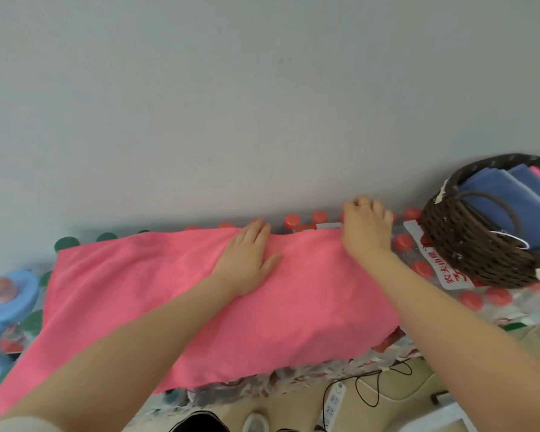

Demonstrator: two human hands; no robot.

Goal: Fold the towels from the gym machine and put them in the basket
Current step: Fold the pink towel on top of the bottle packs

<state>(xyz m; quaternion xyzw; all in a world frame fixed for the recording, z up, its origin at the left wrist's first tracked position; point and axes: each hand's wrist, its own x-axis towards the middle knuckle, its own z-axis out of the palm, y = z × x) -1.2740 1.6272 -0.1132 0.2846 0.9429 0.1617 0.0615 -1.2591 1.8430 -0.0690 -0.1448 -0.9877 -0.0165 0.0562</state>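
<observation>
Your left hand (248, 260) lay flat on the middle of the pink towel (156, 307), fingers straight, pressing it down and holding nothing. Your right hand (367, 227) was at the far right corner of the towel, fingers bent down over the edge. It looked like it pinched the corner, but the fingertips were hidden, so I cannot say for sure.

The towel was spread wide over packs of water bottles (418, 266) with red caps, which you used like a bench. The brown woven basket (468, 247) sat on the bottles just to the right of the towel. It already held folded towels (496, 194), blue ones and 1 pink.

I think you were about to make a fold. To do it well, you needed to keep the flat hand still, so the towel did not slide on the bumpy caps. Then bring the right corner across to meet the left edge, and line up the edges. Smooth the top before you fold again.
</observation>
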